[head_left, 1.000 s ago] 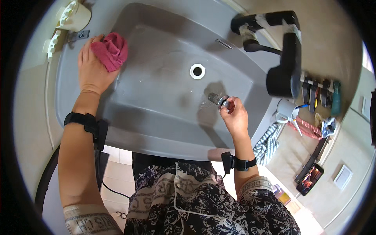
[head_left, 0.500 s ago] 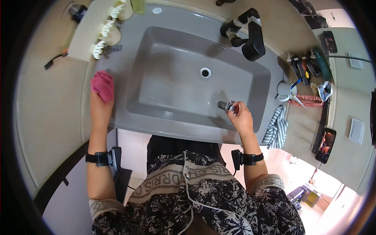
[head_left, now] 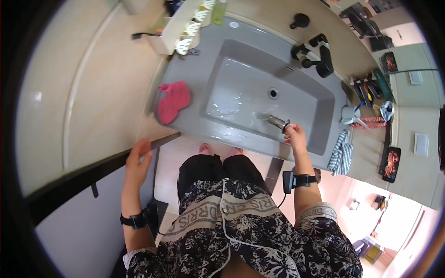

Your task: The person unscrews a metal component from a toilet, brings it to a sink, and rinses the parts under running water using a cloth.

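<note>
My right hand [head_left: 295, 135] pinches a metal sink drain plug [head_left: 279, 123] by its round cap. Its dull cylindrical body points left over the near right part of the grey basin [head_left: 232, 106], apart from the drain hole [head_left: 273, 93]. On the basin's left rim lies a crumpled pink cloth [head_left: 174, 101]. My left hand [head_left: 139, 160] is empty, off the counter near the wall's dark edge, with thumb and fingers apart.
A black faucet [head_left: 320, 58] stands at the back right. Beside my right hand, a striped cloth [head_left: 341, 153] hangs over the rim near a white cup [head_left: 348, 114]. A shelf holding cups [head_left: 193, 28] is at the back left. A phone [head_left: 392, 165] sits on the right.
My left hand has let go of the pink cloth on the rim and drawn back toward me. My right hand still holds the drain plug. The view has swung left.
</note>
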`<state>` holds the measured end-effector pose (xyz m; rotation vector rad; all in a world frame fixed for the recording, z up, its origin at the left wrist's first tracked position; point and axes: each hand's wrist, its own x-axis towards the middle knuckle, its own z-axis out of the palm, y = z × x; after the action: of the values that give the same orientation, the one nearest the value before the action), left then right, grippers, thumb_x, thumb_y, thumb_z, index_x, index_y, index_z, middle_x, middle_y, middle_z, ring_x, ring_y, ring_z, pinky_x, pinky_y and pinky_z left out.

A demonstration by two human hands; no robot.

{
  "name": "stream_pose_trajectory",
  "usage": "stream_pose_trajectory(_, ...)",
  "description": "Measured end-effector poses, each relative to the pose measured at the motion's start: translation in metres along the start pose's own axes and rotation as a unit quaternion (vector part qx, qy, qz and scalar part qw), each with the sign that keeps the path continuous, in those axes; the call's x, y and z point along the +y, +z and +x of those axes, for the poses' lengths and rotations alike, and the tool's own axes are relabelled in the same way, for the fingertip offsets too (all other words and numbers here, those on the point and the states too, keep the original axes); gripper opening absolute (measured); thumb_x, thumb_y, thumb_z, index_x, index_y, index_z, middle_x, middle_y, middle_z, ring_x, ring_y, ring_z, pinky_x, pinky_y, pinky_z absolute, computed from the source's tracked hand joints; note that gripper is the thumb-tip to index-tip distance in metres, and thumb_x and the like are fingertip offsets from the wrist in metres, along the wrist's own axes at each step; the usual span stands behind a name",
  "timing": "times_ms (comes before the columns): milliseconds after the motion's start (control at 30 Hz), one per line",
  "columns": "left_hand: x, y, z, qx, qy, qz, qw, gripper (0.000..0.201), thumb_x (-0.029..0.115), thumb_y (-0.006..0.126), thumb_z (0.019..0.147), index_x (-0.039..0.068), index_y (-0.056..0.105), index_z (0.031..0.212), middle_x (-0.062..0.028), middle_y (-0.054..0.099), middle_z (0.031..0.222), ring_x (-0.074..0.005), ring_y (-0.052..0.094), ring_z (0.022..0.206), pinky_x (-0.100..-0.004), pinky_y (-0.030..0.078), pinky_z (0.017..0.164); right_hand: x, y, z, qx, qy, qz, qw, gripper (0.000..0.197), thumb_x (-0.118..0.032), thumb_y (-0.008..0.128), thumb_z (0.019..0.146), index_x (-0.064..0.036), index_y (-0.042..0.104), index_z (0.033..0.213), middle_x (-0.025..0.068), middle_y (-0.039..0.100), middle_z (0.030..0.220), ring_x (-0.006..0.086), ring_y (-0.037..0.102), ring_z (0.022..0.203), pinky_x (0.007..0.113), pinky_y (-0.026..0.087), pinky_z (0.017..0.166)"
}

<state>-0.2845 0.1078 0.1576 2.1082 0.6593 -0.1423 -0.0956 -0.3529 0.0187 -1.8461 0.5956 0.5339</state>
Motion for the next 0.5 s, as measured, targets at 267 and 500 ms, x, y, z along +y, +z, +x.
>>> stream_pose_trajectory(267, 0.012, -0.077, -0.153, 0.202, -0.082, 0.129, 0.967, 0.02, 0.01, 0.058, 0.086, 0.003, 0.061, 0.104, -0.0068, 0.066, 0.086, -0.0139, 0.061, 0.075, -0.0268, 0.047, 0.068, 0.023, 0.02, 0.01, -0.113, 0.058, 0.259, 0.958, 0.021, -0.026, 0.059, 0.083, -0.0062, 0.055, 0.089, 0.0058, 0.058, 0.069, 0.0124, 0.053, 0.055, 0.025, 0.044, 0.048)
stream_pose_trajectory(500, 0.011, -0.117, -0.155, 0.385, -0.067, 0.35, 0.852, 0.023, 0.018, 0.058, 0.085, 0.009, 0.058, 0.106, -0.0103, 0.059, 0.102, -0.0276, 0.055, 0.094, -0.0358, 0.046, 0.076, 0.019, 0.015, 0.02, -0.109, 0.017, 0.178, 0.978, 0.019, -0.023, 0.058, 0.082, -0.0059, 0.053, 0.088, 0.0031, 0.054, 0.065, 0.0105, 0.051, 0.052, 0.025, 0.045, 0.044)
